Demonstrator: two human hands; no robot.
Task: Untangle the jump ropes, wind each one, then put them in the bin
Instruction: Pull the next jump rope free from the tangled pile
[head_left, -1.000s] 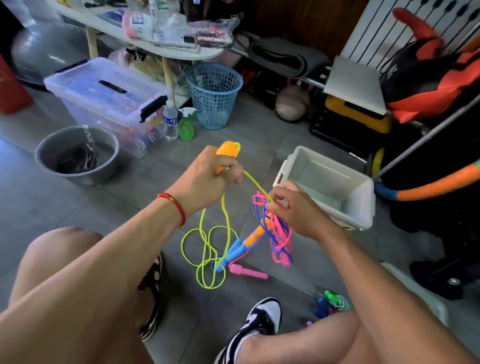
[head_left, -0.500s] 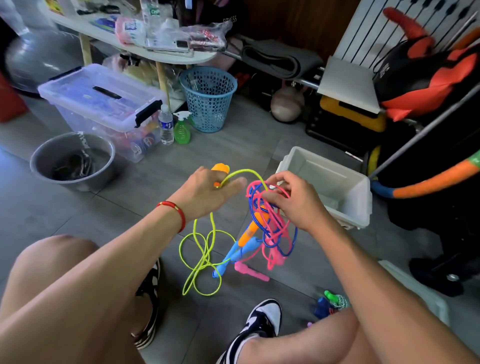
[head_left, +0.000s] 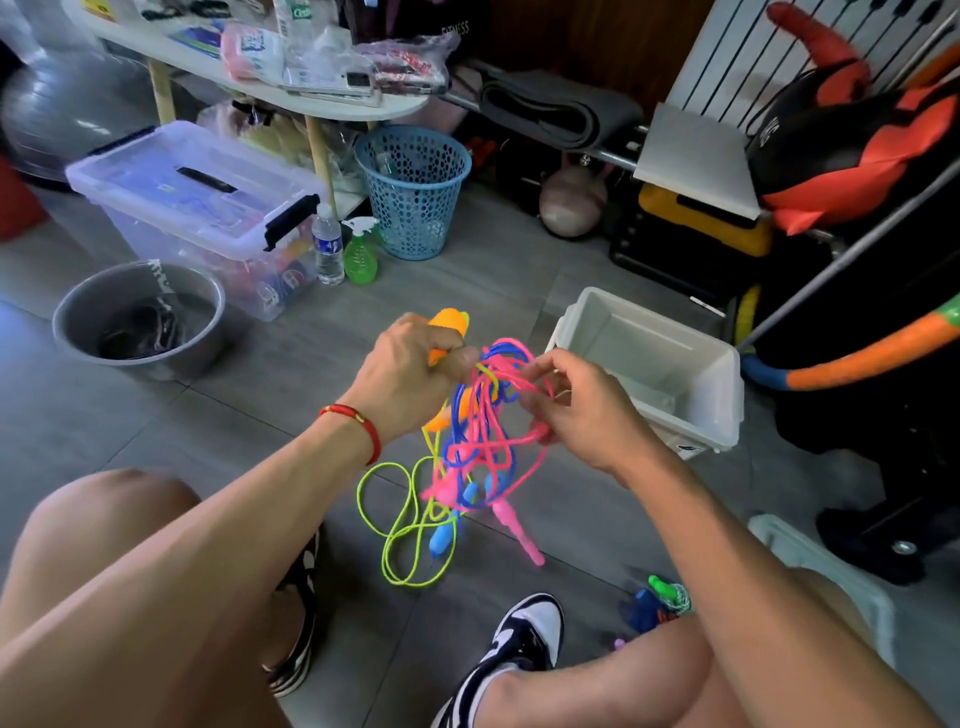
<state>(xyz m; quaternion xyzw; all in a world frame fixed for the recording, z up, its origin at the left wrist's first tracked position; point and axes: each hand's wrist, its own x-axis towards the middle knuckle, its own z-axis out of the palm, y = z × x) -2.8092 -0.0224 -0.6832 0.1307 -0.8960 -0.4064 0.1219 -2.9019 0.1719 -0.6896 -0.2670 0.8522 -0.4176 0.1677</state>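
- Left hand (head_left: 410, 374) clamps the orange plastic handle (head_left: 450, 323); right hand (head_left: 582, 410) pinches pink cord in the pink-blue-yellow rope tangle (head_left: 478, 431), held above the floor beside the white plastic bin (head_left: 727, 395).
- Risk: pulling apart cinches the knot.
- Risk: dangling yellow-green loops (head_left: 405, 519) snag the hanging handles.

Left hand (head_left: 410, 374) gripping orange handle (head_left: 448, 327), right hand (head_left: 576, 410) pinching tangled ropes (head_left: 483, 431)

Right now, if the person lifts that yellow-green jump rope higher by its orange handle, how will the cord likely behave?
The yellow-green jump rope looks floppy: it hangs in slack loops below the left hand holding the orange handle. It probably snags, since it runs through the pink and blue cords. It seems light, held by one hand.
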